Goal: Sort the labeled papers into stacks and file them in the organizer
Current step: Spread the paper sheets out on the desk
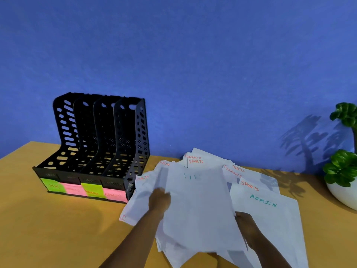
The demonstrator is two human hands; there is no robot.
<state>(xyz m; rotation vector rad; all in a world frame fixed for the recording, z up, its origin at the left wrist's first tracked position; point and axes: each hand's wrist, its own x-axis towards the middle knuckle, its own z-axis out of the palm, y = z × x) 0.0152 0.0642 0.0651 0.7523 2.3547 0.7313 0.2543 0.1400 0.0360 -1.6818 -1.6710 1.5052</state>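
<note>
Both hands were on one top sheet [195, 206] lying over the loose pile of labeled papers [264, 213] on the right half of the surface [58, 219]. The left hand [159, 201] gripped the sheet's left edge, fingers curled on it. The right hand [245, 227] held the lower right edge; its fingers were mostly behind the paper, so a pinch seemed likely but could not be confirmed. The sheet's green label was blurred, possibly "HR". A two-handed hold probably kept the thin sheet flat while it was separated from the pile for sorting.

Pile status: unsorted, fanned and overlapping. Legible labels were "SPORTS" [249, 186], "FINANCE" [232, 172] and "ADMIN" [263, 200]. No separate stacks had yet formed.

The black organizer [92, 144] stood to the left against the blue wall [193, 64], just beside the pile's left edge, with four slots, all without papers. Sticky tags on its front read "HR" [53, 186], an illegible pink one [74, 189], "FINANCE" [93, 192] and "ADMIN" [114, 194].

A potted plant [342, 171] in a white pot stood at the far right, near the pile's right edge; stacks laid out rightward would crowd it. The bare surface left of the hands looked the better staging area.
</note>
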